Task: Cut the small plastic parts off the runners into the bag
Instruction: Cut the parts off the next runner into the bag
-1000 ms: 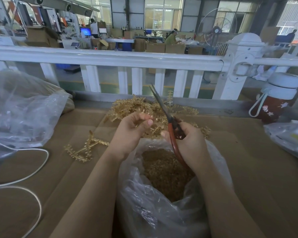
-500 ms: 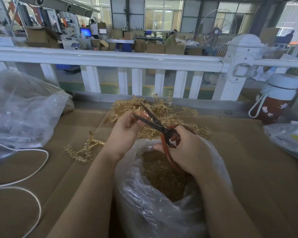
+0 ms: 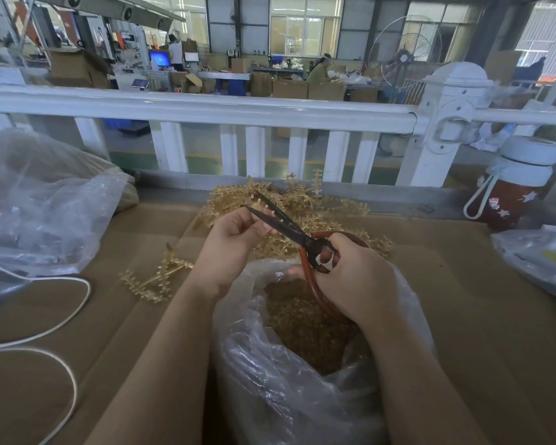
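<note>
Change: scissors (image 3: 289,226) blades had opened wider since half a second before.
Right hand (image 3: 350,274): gripped the red handles.
Left hand (image 3: 235,242): pinched a runner (image 3: 268,220) between the blades, above the bag (image 3: 302,380).

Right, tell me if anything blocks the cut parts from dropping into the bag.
Nothing visible does. The left hand holds the runner between the open blades of the scissors just beyond the bag, whose mouth gapes open below.
</note>
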`<act>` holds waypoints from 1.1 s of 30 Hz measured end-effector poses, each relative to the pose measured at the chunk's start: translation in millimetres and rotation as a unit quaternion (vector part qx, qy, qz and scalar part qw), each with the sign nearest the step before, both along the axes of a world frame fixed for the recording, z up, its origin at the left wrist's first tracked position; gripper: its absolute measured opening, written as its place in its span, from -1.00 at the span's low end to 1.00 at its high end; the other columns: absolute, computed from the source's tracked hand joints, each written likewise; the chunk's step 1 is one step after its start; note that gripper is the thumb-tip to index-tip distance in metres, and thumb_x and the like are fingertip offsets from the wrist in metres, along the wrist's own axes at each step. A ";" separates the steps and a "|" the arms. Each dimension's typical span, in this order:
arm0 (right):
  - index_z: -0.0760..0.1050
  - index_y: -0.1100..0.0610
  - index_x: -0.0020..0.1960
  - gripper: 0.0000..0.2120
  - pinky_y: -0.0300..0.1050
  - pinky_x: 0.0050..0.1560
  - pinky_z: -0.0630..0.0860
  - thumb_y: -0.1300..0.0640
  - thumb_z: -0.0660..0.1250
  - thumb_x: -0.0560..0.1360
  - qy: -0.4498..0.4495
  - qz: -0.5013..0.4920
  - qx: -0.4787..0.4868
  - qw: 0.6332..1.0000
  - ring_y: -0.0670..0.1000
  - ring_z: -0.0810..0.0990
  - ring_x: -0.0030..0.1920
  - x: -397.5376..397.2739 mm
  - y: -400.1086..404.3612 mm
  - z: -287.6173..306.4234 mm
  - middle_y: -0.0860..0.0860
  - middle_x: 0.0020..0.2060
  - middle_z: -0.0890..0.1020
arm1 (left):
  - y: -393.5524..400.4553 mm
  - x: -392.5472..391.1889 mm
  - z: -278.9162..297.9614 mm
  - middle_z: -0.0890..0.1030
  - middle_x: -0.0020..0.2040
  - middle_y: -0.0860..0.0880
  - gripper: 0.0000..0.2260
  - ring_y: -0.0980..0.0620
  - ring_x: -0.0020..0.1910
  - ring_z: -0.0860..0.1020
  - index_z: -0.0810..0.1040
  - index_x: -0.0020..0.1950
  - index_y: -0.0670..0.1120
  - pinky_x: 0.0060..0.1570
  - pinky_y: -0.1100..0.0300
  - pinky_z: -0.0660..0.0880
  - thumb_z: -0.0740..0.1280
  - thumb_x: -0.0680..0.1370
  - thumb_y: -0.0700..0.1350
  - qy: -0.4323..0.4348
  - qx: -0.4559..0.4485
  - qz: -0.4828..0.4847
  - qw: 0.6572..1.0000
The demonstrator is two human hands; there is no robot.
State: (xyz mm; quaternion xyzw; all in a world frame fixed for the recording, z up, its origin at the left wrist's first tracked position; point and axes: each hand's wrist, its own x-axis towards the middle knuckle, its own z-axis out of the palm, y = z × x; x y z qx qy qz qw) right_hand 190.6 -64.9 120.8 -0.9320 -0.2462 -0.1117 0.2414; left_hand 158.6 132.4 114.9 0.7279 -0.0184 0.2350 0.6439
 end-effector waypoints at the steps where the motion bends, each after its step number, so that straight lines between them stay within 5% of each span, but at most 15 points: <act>1: 0.49 -0.07 0.06 -0.42 -0.30 -0.21 0.47 -0.53 0.25 0.37 0.003 0.001 -0.003 1.000 -0.11 0.58 -0.14 0.0 -0.2 0.5 -0.19 -0.13 0.64 | 0.1 -0.2 0.3 0.69 -0.18 0.09 -0.86 0.19 -0.14 0.60 0.64 -0.07 -0.11 -0.07 0.39 0.46 0.31 0.61 -0.27 -0.002 0.001 -0.001 1.000; 8: 0.41 -0.17 0.08 -0.46 -0.46 -0.33 0.27 -0.53 0.31 0.33 0.024 0.023 0.026 0.999 -0.18 0.48 -0.13 -0.8 -0.5 2.8 -0.29 -0.13 0.51 | 0.6 0.0 -0.3 0.69 -0.21 0.11 -0.89 0.21 -0.17 0.59 0.64 -0.06 -0.12 -0.09 0.40 0.48 0.33 0.60 -0.26 0.000 -0.001 0.022 1.000; 17: 0.54 -0.11 0.09 -0.41 -0.20 -0.10 0.54 -0.55 0.30 0.32 -0.014 0.008 0.055 0.998 -0.08 0.61 -0.09 5.3 1.2 -8.7 -0.16 -0.11 0.68 | 1.0 0.4 0.5 0.68 -0.20 0.08 -0.89 0.19 -0.18 0.59 0.62 -0.03 -0.24 -0.09 0.39 0.46 0.30 0.60 -0.29 -0.019 -0.001 -0.010 1.000; 24: 0.56 -0.08 0.04 -0.38 -0.32 -0.22 0.47 -0.57 0.27 0.29 -0.026 0.010 0.062 0.998 -0.13 0.57 -0.21 8.3 2.3 -13.0 -0.17 -0.19 0.67 | 2.9 0.5 -0.3 0.68 -0.18 0.05 -0.88 0.16 -0.15 0.60 0.60 -0.01 -0.32 -0.05 0.37 0.48 0.29 0.60 -0.30 -0.030 -0.009 -0.020 0.999; 29: 0.58 -0.08 0.01 -0.29 -0.34 -0.26 0.44 -0.64 0.16 0.24 -0.043 0.014 0.072 0.996 -0.15 0.53 -0.26 10.0 3.2 -16.0 -0.19 -0.22 0.66 | 4.1 -1.9 2.2 0.67 -0.18 0.01 -0.87 0.10 -0.11 0.60 0.61 -0.13 -0.16 -0.01 0.31 0.49 0.32 0.59 -0.26 -0.038 -0.015 -0.038 0.998; 33: 0.52 -0.11 0.00 -0.23 -0.39 -0.32 0.37 -0.67 -0.02 0.21 -0.061 0.007 0.075 0.995 -0.20 0.44 -0.36 11.5 4.9 -17.8 -0.27 -0.29 0.53 | 4.7 -0.6 -0.1 0.70 -0.16 0.01 -0.94 0.11 -0.16 0.60 0.63 -0.04 -0.25 -0.09 0.31 0.52 0.36 0.55 -0.31 -0.018 -0.010 -0.008 1.000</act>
